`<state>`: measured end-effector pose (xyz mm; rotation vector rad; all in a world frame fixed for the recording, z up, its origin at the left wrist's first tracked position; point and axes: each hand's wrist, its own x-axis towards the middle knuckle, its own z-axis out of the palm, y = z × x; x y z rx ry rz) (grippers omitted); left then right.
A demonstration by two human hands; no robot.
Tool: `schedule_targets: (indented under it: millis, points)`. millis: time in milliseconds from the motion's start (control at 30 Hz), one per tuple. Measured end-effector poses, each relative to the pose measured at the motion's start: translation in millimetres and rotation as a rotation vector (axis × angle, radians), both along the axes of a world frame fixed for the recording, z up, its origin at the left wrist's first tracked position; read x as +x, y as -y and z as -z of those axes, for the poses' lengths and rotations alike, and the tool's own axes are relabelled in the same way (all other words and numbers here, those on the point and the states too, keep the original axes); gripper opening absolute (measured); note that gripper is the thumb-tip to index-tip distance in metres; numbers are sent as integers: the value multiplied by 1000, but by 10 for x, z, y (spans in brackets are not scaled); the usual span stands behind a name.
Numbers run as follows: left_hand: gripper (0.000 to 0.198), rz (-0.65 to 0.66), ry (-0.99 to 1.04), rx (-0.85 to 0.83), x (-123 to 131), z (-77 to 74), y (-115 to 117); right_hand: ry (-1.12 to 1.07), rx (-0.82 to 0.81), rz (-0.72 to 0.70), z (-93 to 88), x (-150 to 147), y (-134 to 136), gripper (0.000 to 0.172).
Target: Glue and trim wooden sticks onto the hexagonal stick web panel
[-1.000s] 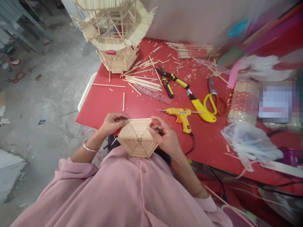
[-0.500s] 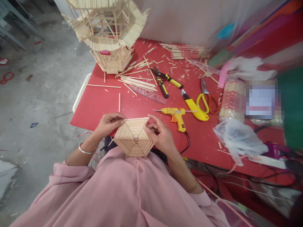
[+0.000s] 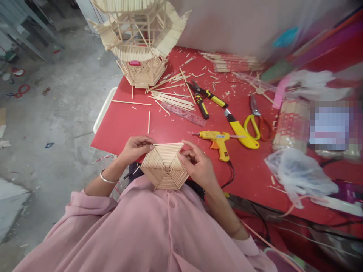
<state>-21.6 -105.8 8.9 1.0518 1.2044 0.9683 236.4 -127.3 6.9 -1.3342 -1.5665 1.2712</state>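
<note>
A hexagonal panel of pale wooden sticks [image 3: 164,166] is held between both hands, just above the near edge of the red table [image 3: 124,124]. My left hand [image 3: 135,148] pinches its upper left edge. My right hand [image 3: 197,164] grips its right side, fingers curled over the top corner. A yellow glue gun [image 3: 217,139] lies on the table just right of my right hand.
A tall stick-built tower model [image 3: 140,41] stands at the far left corner. Loose sticks [image 3: 172,99], a ruler [image 3: 187,113], cutters [image 3: 202,99], a yellow knife [image 3: 241,130], scissors [image 3: 255,121], stick bundles [image 3: 290,122] and a plastic bag [image 3: 300,172] lie around. The concrete floor [image 3: 51,124] is left.
The hands and the hexagonal panel keep the same grip. Only the view has shifted slightly sideways and back.
</note>
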Motion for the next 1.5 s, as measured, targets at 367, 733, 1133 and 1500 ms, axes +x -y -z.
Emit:
schedule_targets:
  millis: [367, 733, 1133, 1500]
  points:
    - [21, -1, 1, -9, -3, 47, 6, 8, 6, 5, -5, 2, 11, 44]
    - [19, 17, 11, -4, -5, 35, -1, 20, 2, 11, -16, -3, 12, 44]
    - [16, -15, 42, -21, 25, 16, -4, 7, 11, 17, 0, 5, 18, 45]
    - [18, -22, 53, -47, 33, -5, -11, -1, 13, 23, 6, 0, 14, 46]
